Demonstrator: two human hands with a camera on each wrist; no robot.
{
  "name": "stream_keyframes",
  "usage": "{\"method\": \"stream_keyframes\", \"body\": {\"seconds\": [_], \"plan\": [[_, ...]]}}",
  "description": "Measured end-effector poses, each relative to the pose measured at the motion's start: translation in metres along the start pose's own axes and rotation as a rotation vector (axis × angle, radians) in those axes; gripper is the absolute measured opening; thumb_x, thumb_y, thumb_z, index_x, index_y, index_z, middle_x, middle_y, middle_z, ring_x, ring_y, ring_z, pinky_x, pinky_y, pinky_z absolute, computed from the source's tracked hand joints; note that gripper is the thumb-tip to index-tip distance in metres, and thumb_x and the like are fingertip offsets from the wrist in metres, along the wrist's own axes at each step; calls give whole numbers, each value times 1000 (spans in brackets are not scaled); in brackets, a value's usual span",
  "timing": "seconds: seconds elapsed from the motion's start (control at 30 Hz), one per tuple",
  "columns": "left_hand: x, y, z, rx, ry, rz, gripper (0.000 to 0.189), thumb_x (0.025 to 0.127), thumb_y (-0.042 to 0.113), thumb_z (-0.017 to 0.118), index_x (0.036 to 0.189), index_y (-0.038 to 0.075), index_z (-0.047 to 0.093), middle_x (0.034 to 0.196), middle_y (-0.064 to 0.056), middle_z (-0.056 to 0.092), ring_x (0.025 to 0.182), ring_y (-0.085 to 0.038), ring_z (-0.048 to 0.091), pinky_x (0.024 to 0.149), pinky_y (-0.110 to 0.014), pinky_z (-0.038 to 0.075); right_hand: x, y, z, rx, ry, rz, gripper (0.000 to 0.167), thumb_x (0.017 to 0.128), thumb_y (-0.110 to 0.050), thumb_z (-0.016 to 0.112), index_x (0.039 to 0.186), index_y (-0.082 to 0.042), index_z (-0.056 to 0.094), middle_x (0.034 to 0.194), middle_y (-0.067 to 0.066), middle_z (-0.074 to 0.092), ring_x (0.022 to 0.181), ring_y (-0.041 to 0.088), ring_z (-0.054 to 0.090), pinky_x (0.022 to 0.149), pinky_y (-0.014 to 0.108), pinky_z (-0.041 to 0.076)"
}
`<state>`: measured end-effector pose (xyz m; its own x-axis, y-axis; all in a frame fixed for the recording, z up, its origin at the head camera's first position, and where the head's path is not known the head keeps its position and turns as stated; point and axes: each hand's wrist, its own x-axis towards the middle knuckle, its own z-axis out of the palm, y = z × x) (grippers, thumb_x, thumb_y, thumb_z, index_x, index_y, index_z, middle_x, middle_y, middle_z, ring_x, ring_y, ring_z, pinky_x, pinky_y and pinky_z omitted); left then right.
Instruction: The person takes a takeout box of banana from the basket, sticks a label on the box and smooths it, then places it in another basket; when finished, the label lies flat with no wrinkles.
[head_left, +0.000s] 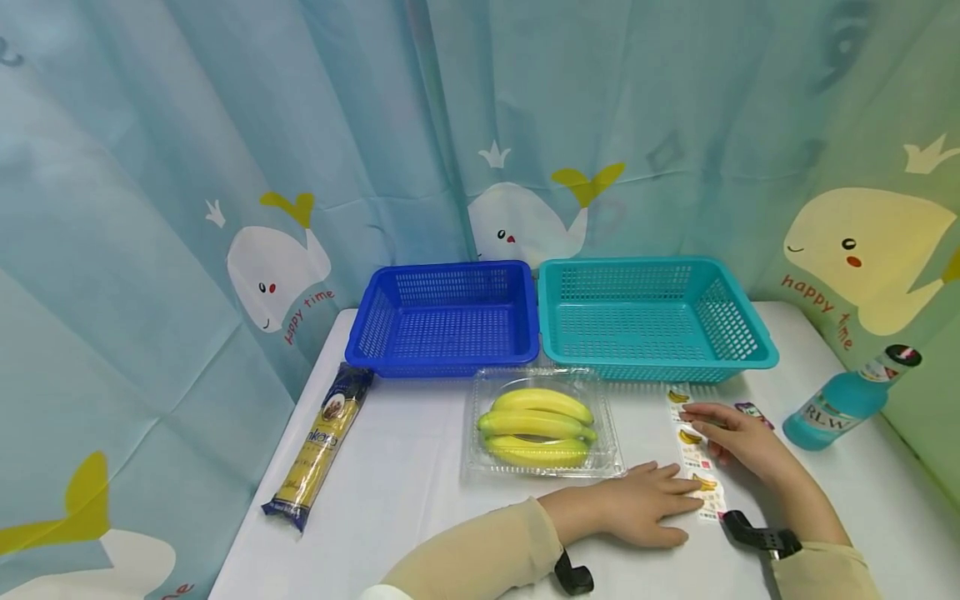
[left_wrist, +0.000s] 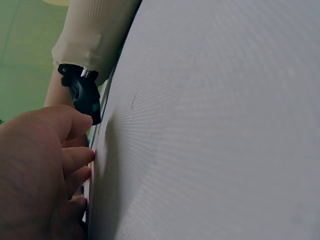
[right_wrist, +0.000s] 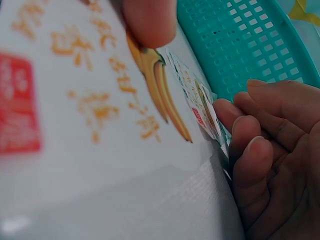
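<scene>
A white strip of banana stickers [head_left: 692,454] lies on the table, running toward me from the turquoise basket. My left hand [head_left: 648,505] lies spread, palm down, its fingertips on the strip's near part. Over the strip's far part is my right hand [head_left: 738,437], fingers bent, thumb and index tips by the stickers. In the right wrist view, the curled fingertips [right_wrist: 245,145] meet the edge of a far banana sticker [right_wrist: 205,105]; whether they pinch it is unclear. A left fingertip [right_wrist: 150,22] rests on the nearer sticker there.
A clear box of bananas [head_left: 536,425] stands left of the strip. Behind are a blue basket [head_left: 450,367] and a turquoise basket [head_left: 660,367]. Pasta in a bag [head_left: 318,450] lies far left. A blue bottle [head_left: 843,408] and a small purple packet [head_left: 753,412] are at right.
</scene>
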<state>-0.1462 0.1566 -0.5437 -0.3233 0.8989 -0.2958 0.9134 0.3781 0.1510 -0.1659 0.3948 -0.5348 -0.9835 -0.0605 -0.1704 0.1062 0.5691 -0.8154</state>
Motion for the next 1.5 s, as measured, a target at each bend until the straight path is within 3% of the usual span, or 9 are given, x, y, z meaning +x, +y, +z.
{"method": "stream_keyframes", "body": {"seconds": [0.17,0.43,1.1,1.5], "plan": [[-1,-1,1,-8,5,8,57,103,57,31,155,43,14,160,27,-5,151,-4,-7,124,-25,0,-1,2,-1,-25,12,-23,51,101,-36,55,141,-4,52,84,7,60,62,14,54,54,29,49],[-2,-2,-2,-8,8,13,57,103,55,31,156,42,14,161,26,-4,152,-5,-5,124,-25,1,1,-10,-5,-172,8,-10,50,101,-42,54,141,-10,53,75,6,57,60,16,53,57,28,42],[-4,-3,-4,11,24,33,56,103,53,34,156,40,19,163,23,0,153,-6,-2,124,-26,3,26,-19,-4,-216,-76,-29,35,92,-25,70,117,-2,61,74,4,56,54,12,50,47,29,45],[-5,-3,-5,9,20,34,56,103,53,33,156,40,17,163,23,0,153,-5,-3,124,-25,3,30,-21,1,-302,-54,-69,32,89,-22,72,113,-5,61,98,11,56,52,11,50,44,29,45]]}}
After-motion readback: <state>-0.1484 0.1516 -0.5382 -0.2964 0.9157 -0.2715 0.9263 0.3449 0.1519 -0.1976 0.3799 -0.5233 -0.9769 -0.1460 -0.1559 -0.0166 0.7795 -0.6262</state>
